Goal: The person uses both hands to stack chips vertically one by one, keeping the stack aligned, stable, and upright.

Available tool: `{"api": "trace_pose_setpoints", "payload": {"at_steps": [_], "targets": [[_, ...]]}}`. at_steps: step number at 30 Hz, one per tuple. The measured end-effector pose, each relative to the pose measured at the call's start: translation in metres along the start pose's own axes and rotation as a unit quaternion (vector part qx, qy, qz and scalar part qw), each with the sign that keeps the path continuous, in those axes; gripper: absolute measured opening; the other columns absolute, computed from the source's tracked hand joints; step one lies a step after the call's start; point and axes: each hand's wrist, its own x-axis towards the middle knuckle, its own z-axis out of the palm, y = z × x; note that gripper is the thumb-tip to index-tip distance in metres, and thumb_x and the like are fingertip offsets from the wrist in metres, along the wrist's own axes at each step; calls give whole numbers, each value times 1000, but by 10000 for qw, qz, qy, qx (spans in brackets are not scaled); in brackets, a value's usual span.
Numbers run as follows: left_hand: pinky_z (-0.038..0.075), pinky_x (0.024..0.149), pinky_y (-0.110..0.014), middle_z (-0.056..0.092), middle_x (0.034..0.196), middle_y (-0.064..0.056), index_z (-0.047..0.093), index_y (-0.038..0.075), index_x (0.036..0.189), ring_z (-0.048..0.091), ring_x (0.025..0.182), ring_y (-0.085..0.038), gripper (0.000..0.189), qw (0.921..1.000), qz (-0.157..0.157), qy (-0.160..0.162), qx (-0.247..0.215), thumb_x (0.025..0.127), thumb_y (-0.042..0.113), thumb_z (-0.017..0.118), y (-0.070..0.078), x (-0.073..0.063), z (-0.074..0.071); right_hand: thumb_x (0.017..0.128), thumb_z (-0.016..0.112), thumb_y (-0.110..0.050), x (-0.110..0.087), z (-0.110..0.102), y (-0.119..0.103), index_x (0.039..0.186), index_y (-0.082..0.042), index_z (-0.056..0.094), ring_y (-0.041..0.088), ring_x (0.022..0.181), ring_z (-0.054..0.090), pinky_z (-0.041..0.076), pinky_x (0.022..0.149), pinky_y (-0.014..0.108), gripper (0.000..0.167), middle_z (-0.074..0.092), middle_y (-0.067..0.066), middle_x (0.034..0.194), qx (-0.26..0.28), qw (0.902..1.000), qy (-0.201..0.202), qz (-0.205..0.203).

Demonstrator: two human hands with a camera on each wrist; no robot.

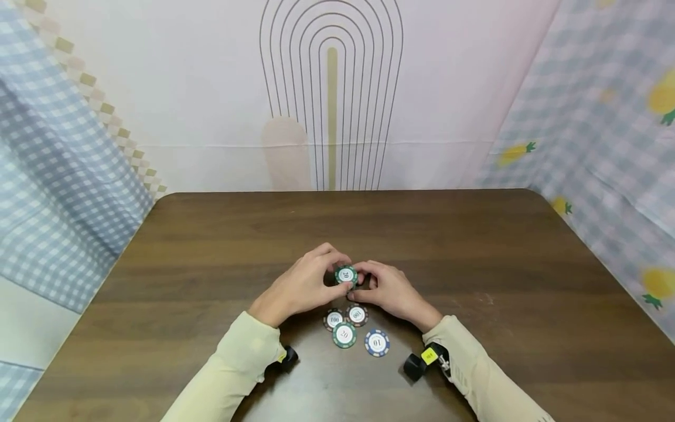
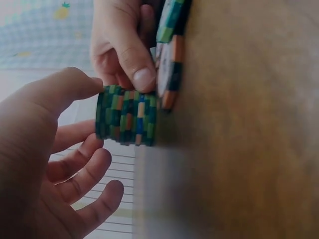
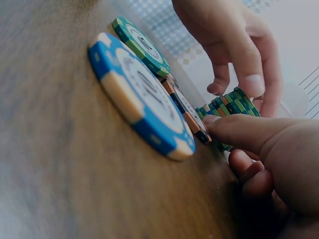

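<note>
A short upright stack of poker chips point(image 2: 125, 117) stands on the table between the two hands, topped by a green chip marked 20 point(image 1: 345, 274). My left hand point(image 1: 310, 282) pinches the stack near its top with thumb and forefinger, the other fingers loosely bent. Low on the same stack, the thumb and fingers of my right hand point(image 1: 389, 288) grip its side close to the tabletop. Just nearer to me lie two dark chips marked 100 point(image 1: 357, 315), with a green 20 chip point(image 1: 344, 336) partly over them. A blue 10 chip point(image 3: 142, 94) lies apart at the right.
The brown wooden table point(image 1: 211, 234) reaches back to a white patterned cloth point(image 1: 211, 105). Checked cloth hangs at both sides. Black wrist cameras point(image 1: 415, 367) jut inward under each sleeve, close to the tabletop.
</note>
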Motion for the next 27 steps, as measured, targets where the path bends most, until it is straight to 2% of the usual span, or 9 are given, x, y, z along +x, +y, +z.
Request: {"api": "trace_pose_setpoints", "payload": {"at_steps": [5,8,10,12,15,18,22,27], "targets": [[56,90,-39,67,124,-2,70,11,133,66,106,-18,39,10000,-38,63,56,98,29,76,1,-1,-13,87,87,-29,-3,-2,3,121,-20,74,10,68,54,43,62,27,37,62,-8,95,103,9999,40,87],[55,85,-37,70,111,0,72,12,122,66,97,-15,27,9998,-179,43,-6,99,25,74,-3,-5,-24,87,88,-28,-3,-1,2,122,-19,74,9,68,54,43,61,26,38,63,-7,96,176,9998,20,94],[55,79,-33,70,97,4,73,13,112,64,86,-12,14,9995,-222,-219,-84,100,21,72,-7,-11,-30,87,88,-29,-2,0,2,123,-19,74,9,67,54,43,61,26,40,64,-7,97,210,9998,14,66],[53,73,-30,67,87,8,73,14,103,61,78,-9,5,9976,-160,-640,-231,100,16,71,-10,-15,-34,86,88,-28,-1,-1,1,123,-18,74,9,67,54,43,61,26,41,64,-7,97,207,9998,31,26],[53,73,-27,67,88,9,73,13,102,60,77,-7,5,9894,76,-1382,-434,98,12,72,-15,-21,-33,86,89,-28,1,-1,1,124,-19,74,9,68,55,44,61,26,42,64,-7,97,180,9998,56,78],[53,79,-27,68,99,8,75,14,110,61,85,-7,17,9820,130,-1814,-511,94,15,80,-18,-25,-29,86,89,-29,1,-2,0,124,-20,74,9,68,55,44,62,26,42,64,-8,98,121,9999,42,96],[51,81,-28,66,108,12,76,22,118,59,90,-7,33,9803,64,-1959,-262,88,26,88,-15,-27,-21,86,88,-30,1,-1,0,124,-19,74,9,68,55,43,62,27,42,64,-7,98,115,9999,16,48],[49,79,-28,64,107,14,76,26,119,57,89,-5,37,9815,185,-1908,11,85,32,90,-11,-26,-12,86,88,-29,0,0,1,124,-18,74,9,68,54,43,62,27,42,64,-6,98,132,9999,-13,56]]}}
